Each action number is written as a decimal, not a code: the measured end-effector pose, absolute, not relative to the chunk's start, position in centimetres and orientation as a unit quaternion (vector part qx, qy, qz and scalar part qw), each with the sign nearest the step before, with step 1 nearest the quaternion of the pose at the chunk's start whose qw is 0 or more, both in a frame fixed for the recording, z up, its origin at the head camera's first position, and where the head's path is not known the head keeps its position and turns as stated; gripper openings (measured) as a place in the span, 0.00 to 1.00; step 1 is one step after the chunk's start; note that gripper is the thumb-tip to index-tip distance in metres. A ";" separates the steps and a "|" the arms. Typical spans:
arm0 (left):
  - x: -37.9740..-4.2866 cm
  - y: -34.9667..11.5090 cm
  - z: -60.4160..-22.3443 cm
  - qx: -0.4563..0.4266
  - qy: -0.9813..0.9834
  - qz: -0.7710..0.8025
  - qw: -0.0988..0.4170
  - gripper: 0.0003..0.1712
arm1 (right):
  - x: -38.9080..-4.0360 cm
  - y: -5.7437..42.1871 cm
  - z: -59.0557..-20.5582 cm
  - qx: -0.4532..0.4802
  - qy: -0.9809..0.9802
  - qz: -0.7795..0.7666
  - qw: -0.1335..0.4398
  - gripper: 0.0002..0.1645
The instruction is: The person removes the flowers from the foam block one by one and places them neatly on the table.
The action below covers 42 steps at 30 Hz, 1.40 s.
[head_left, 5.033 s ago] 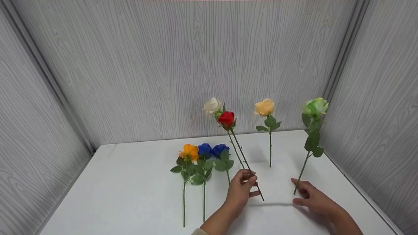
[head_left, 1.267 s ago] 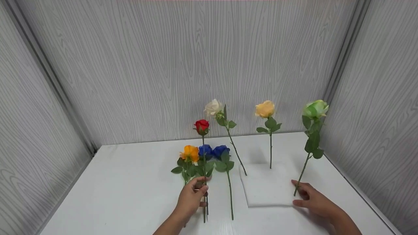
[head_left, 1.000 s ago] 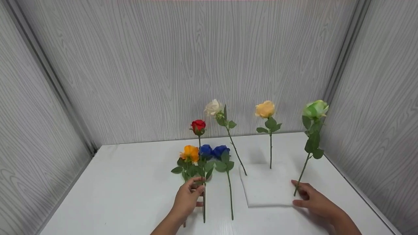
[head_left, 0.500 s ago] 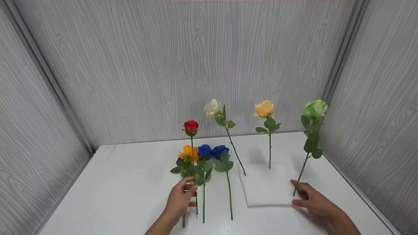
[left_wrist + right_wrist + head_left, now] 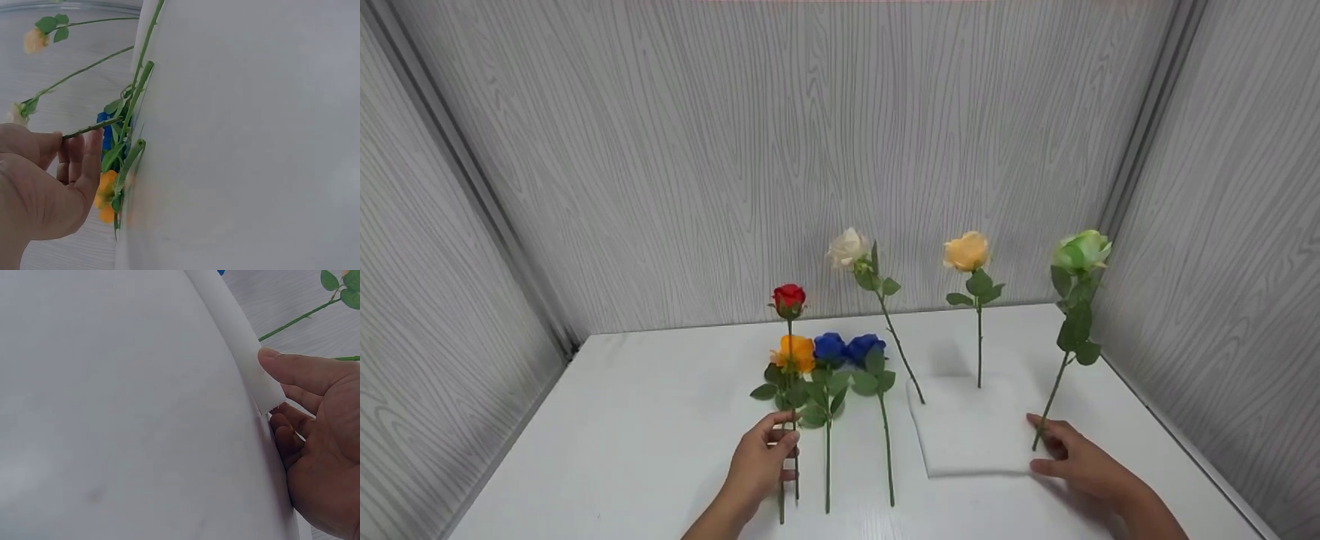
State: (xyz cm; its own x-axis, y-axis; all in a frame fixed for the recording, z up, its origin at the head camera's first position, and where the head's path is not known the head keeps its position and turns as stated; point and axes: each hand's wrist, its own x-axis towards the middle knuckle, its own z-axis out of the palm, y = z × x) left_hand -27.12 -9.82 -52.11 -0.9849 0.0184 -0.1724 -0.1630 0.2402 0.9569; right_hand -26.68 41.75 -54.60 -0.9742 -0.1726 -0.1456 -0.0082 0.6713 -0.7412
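My left hand [image 5: 756,459] pinches the stem of a red rose [image 5: 789,300] between thumb and fingers. It holds the rose upright over an orange rose [image 5: 795,354] lying on the table; in the left wrist view the cut end of the held stem [image 5: 93,129] juts past the fingers. On the right, my right hand [image 5: 1078,459] grips the right edge of a flat white foam block [image 5: 971,442]. Its thumb [image 5: 292,368] lies on the foam, with the other fingers curled beside it. White [image 5: 848,247], peach [image 5: 967,251] and green [image 5: 1083,252] roses stand in the block.
Two blue roses [image 5: 830,348] lie between the orange rose and the block, stems toward me. The white table [image 5: 622,427] meets a grey wood-grain panel [image 5: 720,172] at the back, with more panels at both sides.
My left hand has carried the red rose leftward, from beside the white rose, past the blue ones to above the orange rose, and slightly lower. My right hand stays at the foam block.
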 end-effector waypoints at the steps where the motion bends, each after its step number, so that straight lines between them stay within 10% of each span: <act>1: -27.1 -9.9 -52.1 -0.048 0.784 0.615 0.073 0.22 | -26.7 41.8 -54.6 -0.050 0.909 -0.402 0.102 0.55; 42: -27.2 -14.0 -52.2 -0.110 0.815 0.562 0.091 0.20 | -26.8 41.9 -54.7 -0.061 0.911 -0.396 0.093 0.53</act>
State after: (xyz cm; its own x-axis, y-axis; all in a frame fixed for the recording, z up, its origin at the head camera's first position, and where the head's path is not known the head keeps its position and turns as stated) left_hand -27.17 -14.04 -52.22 -0.9594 -0.0771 -0.2711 -0.2808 0.3444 0.8958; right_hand -26.77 41.91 -54.68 -0.9753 -0.1844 -0.1212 -0.0371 0.6784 -0.7337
